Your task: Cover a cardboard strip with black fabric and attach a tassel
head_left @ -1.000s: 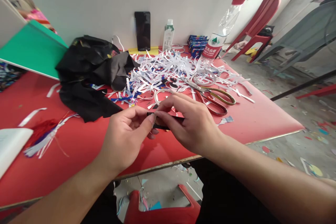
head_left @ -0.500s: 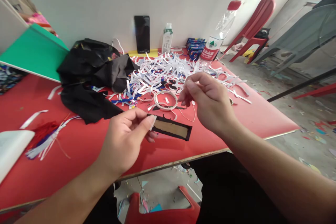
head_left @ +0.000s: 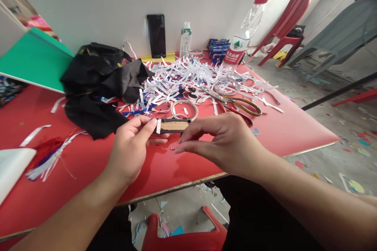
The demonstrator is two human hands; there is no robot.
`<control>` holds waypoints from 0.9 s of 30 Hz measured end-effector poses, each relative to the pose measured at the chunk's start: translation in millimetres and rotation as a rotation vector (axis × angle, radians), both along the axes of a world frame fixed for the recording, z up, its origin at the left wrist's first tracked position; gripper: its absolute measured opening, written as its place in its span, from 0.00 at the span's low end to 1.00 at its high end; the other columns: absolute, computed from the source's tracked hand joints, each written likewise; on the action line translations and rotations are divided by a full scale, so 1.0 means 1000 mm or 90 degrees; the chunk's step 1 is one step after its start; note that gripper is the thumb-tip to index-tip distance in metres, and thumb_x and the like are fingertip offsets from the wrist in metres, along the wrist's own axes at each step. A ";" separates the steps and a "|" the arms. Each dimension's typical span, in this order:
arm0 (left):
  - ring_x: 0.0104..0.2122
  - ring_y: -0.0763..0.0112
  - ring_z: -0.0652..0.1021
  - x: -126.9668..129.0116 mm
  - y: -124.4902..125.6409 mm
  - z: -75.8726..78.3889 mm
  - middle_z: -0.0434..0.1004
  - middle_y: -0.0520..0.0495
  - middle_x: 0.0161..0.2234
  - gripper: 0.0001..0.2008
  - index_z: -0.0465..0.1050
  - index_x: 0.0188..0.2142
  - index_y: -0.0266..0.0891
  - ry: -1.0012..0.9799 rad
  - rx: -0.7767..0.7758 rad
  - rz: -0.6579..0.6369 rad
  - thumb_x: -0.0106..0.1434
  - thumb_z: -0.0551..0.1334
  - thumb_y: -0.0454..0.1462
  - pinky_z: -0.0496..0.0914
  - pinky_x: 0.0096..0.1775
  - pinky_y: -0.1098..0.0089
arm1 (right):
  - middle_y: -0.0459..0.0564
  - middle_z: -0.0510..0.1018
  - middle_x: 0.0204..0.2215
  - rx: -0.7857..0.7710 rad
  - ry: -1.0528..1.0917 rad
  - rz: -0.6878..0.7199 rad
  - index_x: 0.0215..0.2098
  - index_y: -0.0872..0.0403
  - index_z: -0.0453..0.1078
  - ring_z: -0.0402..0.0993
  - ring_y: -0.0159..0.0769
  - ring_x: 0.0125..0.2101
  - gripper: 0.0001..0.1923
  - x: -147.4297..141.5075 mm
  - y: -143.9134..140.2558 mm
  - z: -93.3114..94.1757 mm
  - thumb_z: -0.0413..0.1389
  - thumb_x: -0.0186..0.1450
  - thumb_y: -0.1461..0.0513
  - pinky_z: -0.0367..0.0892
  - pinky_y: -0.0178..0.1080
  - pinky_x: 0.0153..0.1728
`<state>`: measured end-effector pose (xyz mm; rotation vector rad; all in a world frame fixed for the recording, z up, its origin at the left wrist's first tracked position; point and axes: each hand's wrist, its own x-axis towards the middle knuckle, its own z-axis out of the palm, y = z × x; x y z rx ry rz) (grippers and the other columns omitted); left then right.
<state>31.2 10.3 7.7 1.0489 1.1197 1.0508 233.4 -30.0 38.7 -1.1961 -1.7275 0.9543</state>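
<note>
My left hand pinches one end of a small cardboard strip, tan on its face with a black border, thumb on top and fingers beneath, so the strip sticks out level above the red desk. A bit of white tape sits at the end of the strip near my thumb. My right hand hovers just in front of the strip, fingers stretched out flat and close together, thumb tucked under; whether the fingertips touch the strip I cannot tell, and the hand grips nothing that I can see.

Just behind the strip lies a ring of white tape on the desk. Behind and to the right of the strip are scissors with gold and red handles. Farther behind the strip spreads a heap of white paper shreds. To the left of the strip lies crumpled black cloth.
</note>
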 end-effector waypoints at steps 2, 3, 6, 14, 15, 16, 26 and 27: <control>0.30 0.63 0.85 0.000 0.000 0.000 0.79 0.50 0.30 0.13 0.77 0.33 0.38 -0.001 0.005 0.002 0.61 0.75 0.44 0.80 0.33 0.67 | 0.45 0.87 0.29 0.012 -0.019 0.086 0.33 0.51 0.83 0.81 0.35 0.28 0.06 0.000 -0.002 -0.002 0.69 0.69 0.61 0.73 0.38 0.32; 0.30 0.63 0.85 0.000 0.000 -0.001 0.79 0.51 0.30 0.13 0.77 0.32 0.38 -0.003 0.009 0.004 0.61 0.75 0.43 0.81 0.32 0.68 | 0.46 0.87 0.30 0.025 -0.035 0.130 0.35 0.51 0.83 0.81 0.35 0.28 0.05 0.000 -0.003 -0.003 0.67 0.71 0.61 0.73 0.38 0.32; 0.32 0.64 0.86 -0.002 -0.001 -0.003 0.80 0.51 0.31 0.10 0.78 0.33 0.38 -0.013 0.024 0.010 0.63 0.73 0.42 0.81 0.36 0.69 | 0.45 0.83 0.27 0.049 -0.107 0.242 0.36 0.53 0.80 0.74 0.30 0.24 0.11 -0.003 -0.007 -0.002 0.60 0.77 0.60 0.67 0.35 0.28; 0.35 0.64 0.87 -0.005 -0.002 -0.006 0.81 0.51 0.33 0.08 0.79 0.34 0.40 -0.015 0.049 -0.001 0.67 0.72 0.41 0.83 0.41 0.68 | 0.45 0.85 0.31 0.105 -0.193 0.401 0.42 0.52 0.81 0.77 0.32 0.27 0.02 -0.019 -0.020 -0.011 0.65 0.73 0.62 0.66 0.35 0.30; 0.34 0.64 0.87 -0.005 -0.002 -0.005 0.81 0.51 0.33 0.08 0.79 0.34 0.40 -0.012 0.049 -0.003 0.67 0.72 0.41 0.83 0.40 0.68 | 0.46 0.88 0.38 0.104 -0.200 0.413 0.53 0.51 0.80 0.80 0.33 0.32 0.11 -0.019 -0.019 -0.012 0.65 0.73 0.65 0.69 0.34 0.33; 0.33 0.66 0.86 -0.006 -0.002 -0.005 0.80 0.52 0.32 0.08 0.79 0.34 0.41 -0.009 0.049 -0.004 0.67 0.72 0.41 0.82 0.38 0.69 | 0.48 0.88 0.44 0.117 -0.198 0.401 0.59 0.51 0.77 0.82 0.34 0.36 0.18 -0.019 -0.018 -0.013 0.64 0.73 0.67 0.72 0.34 0.37; 0.34 0.69 0.84 0.005 -0.026 0.006 0.84 0.50 0.34 0.08 0.83 0.35 0.42 -0.079 0.016 -0.015 0.67 0.73 0.43 0.82 0.39 0.70 | 0.51 0.88 0.39 0.377 -0.061 -0.084 0.40 0.54 0.83 0.84 0.38 0.39 0.02 -0.016 0.013 -0.026 0.68 0.69 0.66 0.79 0.43 0.45; 0.34 0.69 0.84 0.006 -0.028 0.006 0.84 0.51 0.34 0.08 0.83 0.35 0.42 -0.088 0.012 -0.005 0.67 0.74 0.43 0.83 0.40 0.70 | 0.52 0.88 0.39 0.384 -0.050 -0.083 0.40 0.55 0.84 0.85 0.38 0.39 0.02 -0.017 0.013 -0.027 0.68 0.69 0.67 0.80 0.43 0.44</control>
